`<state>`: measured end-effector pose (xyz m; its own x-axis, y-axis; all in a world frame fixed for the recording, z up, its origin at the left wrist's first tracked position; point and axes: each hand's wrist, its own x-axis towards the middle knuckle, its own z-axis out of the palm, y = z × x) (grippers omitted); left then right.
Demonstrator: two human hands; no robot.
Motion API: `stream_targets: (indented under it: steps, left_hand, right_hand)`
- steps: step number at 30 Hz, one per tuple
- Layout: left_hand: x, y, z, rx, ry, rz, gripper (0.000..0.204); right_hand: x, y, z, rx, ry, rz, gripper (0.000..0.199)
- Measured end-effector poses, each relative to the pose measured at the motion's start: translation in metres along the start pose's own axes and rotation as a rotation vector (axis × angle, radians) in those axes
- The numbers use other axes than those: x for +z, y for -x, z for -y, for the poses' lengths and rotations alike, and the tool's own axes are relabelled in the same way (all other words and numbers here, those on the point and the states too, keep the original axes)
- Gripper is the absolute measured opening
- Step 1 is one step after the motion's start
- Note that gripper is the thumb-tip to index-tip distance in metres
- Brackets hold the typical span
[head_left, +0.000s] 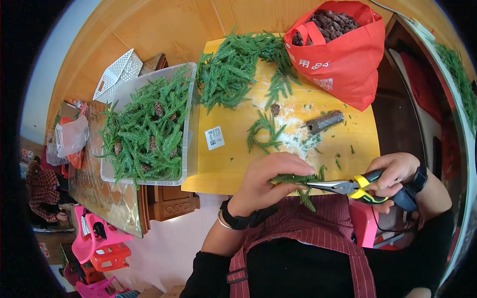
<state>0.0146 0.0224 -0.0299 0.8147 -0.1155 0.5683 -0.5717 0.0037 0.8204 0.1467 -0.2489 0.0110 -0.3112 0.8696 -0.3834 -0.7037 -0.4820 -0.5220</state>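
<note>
- The person's left hand (266,180) has its thumb and fingers closed around a green, needle-leaved sprig (306,200), held just beyond the near edge of a yellow board-like tabletop (218,166).
- The right hand (396,173) is clamped on the handles of yellow-and-black pliers with long metal jaws (345,187); their tips reach the sprig beside the left fingers, though whether they grip it cannot be told.
- Beyond the hands, a curled green sprig (272,138) lies on the tabletop near a scatter of white powder (294,133).
- A small brown pine cone (275,110) lies beyond that sprig, and a dark brown cylindrical roll (325,121) lies to its right.
- A heap of green needled branches (226,69) covers the far left part of the tabletop.
- At the far right stands a red fabric bag (343,72) filled with brown cones (335,24).
- Left of the tabletop, a clear plastic bin (193,94) holds more green branches with brown cones among them.
- A white square label (214,138) lies near the bin's right side.
</note>
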Motion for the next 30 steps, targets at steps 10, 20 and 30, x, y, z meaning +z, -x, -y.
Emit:
stream_targets:
  steps: [10, 20, 30]
  left_hand:
    - [-0.008, -0.002, -0.008, -0.057, -0.088, -0.029, 0.021]
    - [-0.011, -0.005, -0.016, -0.117, -0.030, 0.098, 0.016]
    - [-0.016, -0.001, -0.023, -0.072, -0.021, 0.064, 0.017]
  right_hand:
    - [0.038, -0.012, 0.013, -0.022, 0.613, -0.044, 0.035]
    - [0.034, 0.003, 0.007, -0.002, 0.572, -0.027, 0.021]
    - [0.067, 0.000, 0.016, 0.084, 1.011, -0.348, 0.013]
